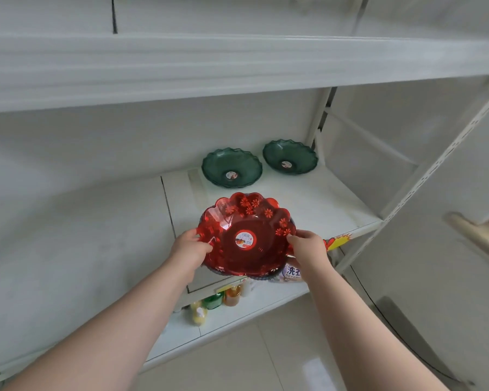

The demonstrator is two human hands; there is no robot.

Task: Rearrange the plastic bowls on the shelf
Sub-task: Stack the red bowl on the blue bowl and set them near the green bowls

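Observation:
A red translucent plastic bowl (246, 235) with a scalloped rim, flower prints and a round sticker sits at the front of the white shelf (336, 204). A darker rim shows under it, so it seems to rest on other bowls. My left hand (191, 248) grips its left rim and my right hand (307, 245) grips its right rim. Two green scalloped bowls stand side by side at the back of the same shelf: one on the left (231, 168), one on the right (290, 157).
A white shelf board (237, 66) hangs close overhead. On the lower shelf stand several small bottles (218, 301) and a detergent pack (292, 272). A slotted white upright (424, 170) runs at the right. The shelf's left part (82, 235) is bare.

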